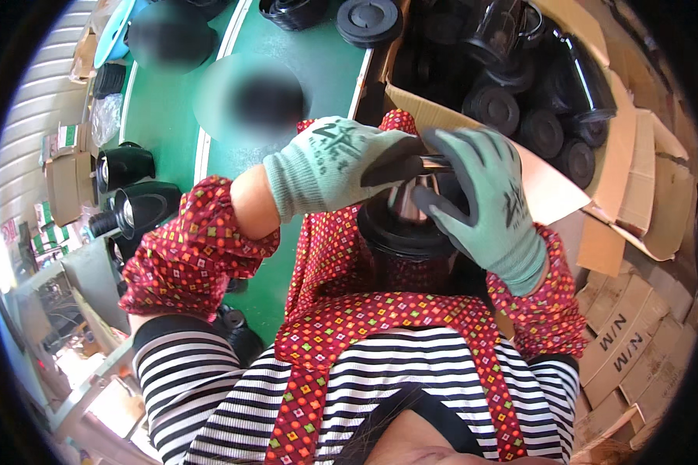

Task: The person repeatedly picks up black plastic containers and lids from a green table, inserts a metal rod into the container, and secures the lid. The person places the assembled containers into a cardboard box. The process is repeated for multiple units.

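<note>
My gloved left hand is closed, its fingers around the end of a small dark, shiny piece. From the right, my gloved right hand curls over that piece, fingers and thumb bent; the palms hide most of it. Just beneath both hands, at my lap, stands a round black container with a wide rim. A silvery, cone-shaped part rises from its top, partly covered by my right thumb and fingers.
An open cardboard box at the right holds several black discs and glossy black vessels. Along the green worktop at the left lie black, bell-shaped pieces. Black lids are stacked at the far edge. Flattened cartons lie lower right.
</note>
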Action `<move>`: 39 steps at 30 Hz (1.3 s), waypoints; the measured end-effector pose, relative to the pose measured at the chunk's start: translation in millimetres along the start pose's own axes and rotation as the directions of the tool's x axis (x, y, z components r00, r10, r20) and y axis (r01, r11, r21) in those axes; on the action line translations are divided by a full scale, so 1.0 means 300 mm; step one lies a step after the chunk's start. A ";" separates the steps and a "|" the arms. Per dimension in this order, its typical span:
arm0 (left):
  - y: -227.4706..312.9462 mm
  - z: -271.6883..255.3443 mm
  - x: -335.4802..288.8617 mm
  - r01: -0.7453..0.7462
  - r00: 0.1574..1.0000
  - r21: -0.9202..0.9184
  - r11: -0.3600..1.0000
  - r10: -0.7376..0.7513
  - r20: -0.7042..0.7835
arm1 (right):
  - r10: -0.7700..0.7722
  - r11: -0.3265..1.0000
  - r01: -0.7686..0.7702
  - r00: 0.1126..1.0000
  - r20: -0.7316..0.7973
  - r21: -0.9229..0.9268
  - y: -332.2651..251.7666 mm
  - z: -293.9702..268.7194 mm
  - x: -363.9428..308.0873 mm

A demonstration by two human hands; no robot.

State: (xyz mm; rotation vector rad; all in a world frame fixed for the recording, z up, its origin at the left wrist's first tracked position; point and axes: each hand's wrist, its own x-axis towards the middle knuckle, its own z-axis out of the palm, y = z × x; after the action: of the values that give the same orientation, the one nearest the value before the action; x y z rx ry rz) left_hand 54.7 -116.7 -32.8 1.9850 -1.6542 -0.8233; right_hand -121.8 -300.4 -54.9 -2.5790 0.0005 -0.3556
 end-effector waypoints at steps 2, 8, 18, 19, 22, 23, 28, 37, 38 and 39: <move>0.003 0.019 -0.081 0.049 0.982 -0.065 0.997 -0.060 -0.181 | -0.074 0.997 0.073 0.991 -0.109 -0.013 -0.024 -0.033 -0.036; -0.168 0.221 -0.477 0.440 0.612 -0.311 0.842 -0.535 -0.583 | -0.096 0.938 0.061 0.992 0.086 0.340 -0.087 -0.002 -0.164; -0.293 0.611 -0.759 0.618 0.468 -0.349 0.704 -0.686 -0.557 | -0.013 0.821 -0.003 1.000 0.024 0.572 -0.084 0.066 -0.195; -0.267 0.597 -0.734 0.646 0.446 -0.395 0.652 -0.744 -0.498 | 0.036 0.754 -0.053 0.999 0.039 0.655 -0.085 0.058 -0.180; -0.102 0.461 -0.634 0.285 0.418 -0.833 0.474 -0.844 -0.337 | 0.049 0.790 0.018 0.995 -0.092 0.612 -0.076 0.004 -0.086; -0.079 0.439 -0.608 0.225 0.441 -0.735 0.640 -0.739 -0.509 | -0.086 0.880 0.153 0.982 -0.165 0.450 -0.093 -0.035 -0.028; 0.183 0.132 -0.458 0.182 0.697 -0.582 0.793 -0.521 -0.492 | -0.505 0.861 0.508 0.848 -0.159 -0.022 -0.169 -0.088 0.191; 0.193 -0.054 -0.292 -0.292 0.813 -0.431 0.854 -0.015 -0.581 | -0.231 0.706 0.287 0.958 -0.172 0.647 0.114 0.185 0.199; 0.164 -0.065 -0.274 -0.342 0.818 -0.350 0.872 0.094 -0.567 | -0.152 0.649 0.133 0.987 -0.043 0.749 0.138 0.192 0.185; 0.145 -0.068 -0.249 -0.387 0.827 -0.291 0.875 0.190 -0.528 | -0.149 0.655 0.094 0.989 0.007 0.750 0.179 0.221 0.177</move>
State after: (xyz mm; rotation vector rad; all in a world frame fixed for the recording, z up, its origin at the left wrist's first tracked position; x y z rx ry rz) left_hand 28.4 -53.2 23.6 1.4514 -1.3244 -0.4362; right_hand -50.1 -316.7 -123.5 -1.7521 -0.2907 -0.2416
